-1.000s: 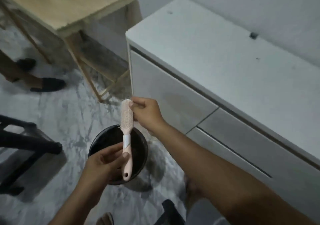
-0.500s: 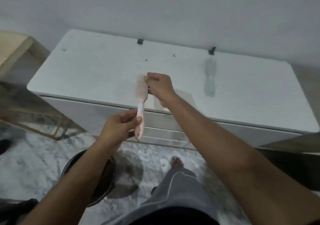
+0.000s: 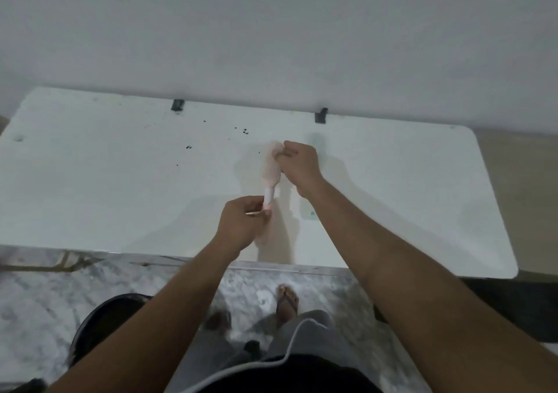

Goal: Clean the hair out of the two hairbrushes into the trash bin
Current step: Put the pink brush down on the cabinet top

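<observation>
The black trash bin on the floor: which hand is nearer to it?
Left. The left hand holds the pink hairbrush handle above the trash bin; the right hand is farther away.

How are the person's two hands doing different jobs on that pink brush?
The left hand grips the pink hairbrush by its handle, nearer the body; the right hand is at the bristle head, farther out. The left hand wraps the handle; the right hand's fingertips pinch at the bristles. Both hold the brush above the white cabinet top.
</observation>
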The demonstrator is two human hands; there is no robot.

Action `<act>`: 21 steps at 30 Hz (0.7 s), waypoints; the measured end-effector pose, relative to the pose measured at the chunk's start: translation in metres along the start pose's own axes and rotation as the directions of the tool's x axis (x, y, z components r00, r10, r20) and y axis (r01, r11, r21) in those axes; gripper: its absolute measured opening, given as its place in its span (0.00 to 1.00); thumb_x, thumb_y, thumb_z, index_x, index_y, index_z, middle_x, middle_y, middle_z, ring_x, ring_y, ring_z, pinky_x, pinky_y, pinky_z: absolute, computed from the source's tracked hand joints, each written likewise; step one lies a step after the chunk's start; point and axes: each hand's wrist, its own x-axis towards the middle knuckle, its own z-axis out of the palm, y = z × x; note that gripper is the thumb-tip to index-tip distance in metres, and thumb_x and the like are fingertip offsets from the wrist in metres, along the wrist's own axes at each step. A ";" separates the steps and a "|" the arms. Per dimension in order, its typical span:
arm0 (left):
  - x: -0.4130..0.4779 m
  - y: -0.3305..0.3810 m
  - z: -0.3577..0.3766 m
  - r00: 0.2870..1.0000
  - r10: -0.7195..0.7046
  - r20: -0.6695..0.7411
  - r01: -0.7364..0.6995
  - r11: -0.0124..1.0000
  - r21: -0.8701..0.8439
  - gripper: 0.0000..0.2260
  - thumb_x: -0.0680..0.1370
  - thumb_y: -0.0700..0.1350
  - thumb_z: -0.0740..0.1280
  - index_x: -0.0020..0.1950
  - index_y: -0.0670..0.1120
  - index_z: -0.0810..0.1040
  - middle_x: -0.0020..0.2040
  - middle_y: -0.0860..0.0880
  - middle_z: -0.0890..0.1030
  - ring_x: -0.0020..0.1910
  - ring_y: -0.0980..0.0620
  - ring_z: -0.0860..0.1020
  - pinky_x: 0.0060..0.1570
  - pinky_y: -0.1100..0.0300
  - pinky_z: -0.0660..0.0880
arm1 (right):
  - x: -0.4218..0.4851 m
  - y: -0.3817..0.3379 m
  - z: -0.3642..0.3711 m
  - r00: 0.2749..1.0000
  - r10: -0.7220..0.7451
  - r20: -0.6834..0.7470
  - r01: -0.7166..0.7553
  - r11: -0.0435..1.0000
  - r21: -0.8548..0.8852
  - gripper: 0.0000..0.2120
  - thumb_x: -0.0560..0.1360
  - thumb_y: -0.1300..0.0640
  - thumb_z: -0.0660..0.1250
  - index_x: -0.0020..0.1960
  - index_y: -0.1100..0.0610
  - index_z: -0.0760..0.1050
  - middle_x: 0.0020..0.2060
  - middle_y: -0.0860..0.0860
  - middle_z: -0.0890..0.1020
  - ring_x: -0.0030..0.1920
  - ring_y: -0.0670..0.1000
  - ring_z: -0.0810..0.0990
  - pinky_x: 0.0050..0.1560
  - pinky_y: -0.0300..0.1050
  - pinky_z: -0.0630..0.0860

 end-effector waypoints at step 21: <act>0.068 0.025 0.033 0.982 0.167 0.089 -0.189 0.877 0.442 0.09 0.74 0.43 0.65 0.51 0.43 0.82 0.46 0.42 0.84 0.45 0.39 0.82 0.46 0.46 0.81 | 0.042 -0.003 0.025 0.945 -0.162 -0.283 0.077 0.954 -0.290 0.11 0.82 0.62 0.59 0.59 0.66 0.75 0.46 0.60 0.81 0.49 0.57 0.78 0.47 0.44 0.71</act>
